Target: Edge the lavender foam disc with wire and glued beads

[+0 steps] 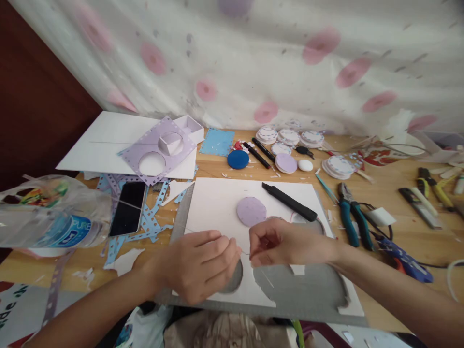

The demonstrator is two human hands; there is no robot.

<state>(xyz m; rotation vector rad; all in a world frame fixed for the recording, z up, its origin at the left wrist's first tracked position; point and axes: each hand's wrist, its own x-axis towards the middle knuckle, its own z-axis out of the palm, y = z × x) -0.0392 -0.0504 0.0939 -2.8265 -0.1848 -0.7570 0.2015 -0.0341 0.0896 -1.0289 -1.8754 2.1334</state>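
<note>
My left hand [203, 265] is closed, its fingertips pinched together above a white cardboard sheet [217, 193]. Facing it, my right hand [277, 241] also pinches, thumb against fingers. A thin strand [245, 253] spans the small gap between both sets of fingertips; its exact kind is too fine to make out. Beneath lies a grey cutting mat [297, 290], seen through round holes cut in the sheet. Just beyond my hands rests a lilac disc [251, 211]. A thick black marker [290, 201] lies on the sheet behind my right hand.
Left are a plastic water bottle [61, 222], a phone [127, 208] and blue paper strips [152, 224]. Lilac paper [136, 154] with round holes lies behind. Layered discs [289, 137] and a blue lid [238, 159] stand at the back. Pliers [350, 217] and a blue glue gun [402, 258] lie right.
</note>
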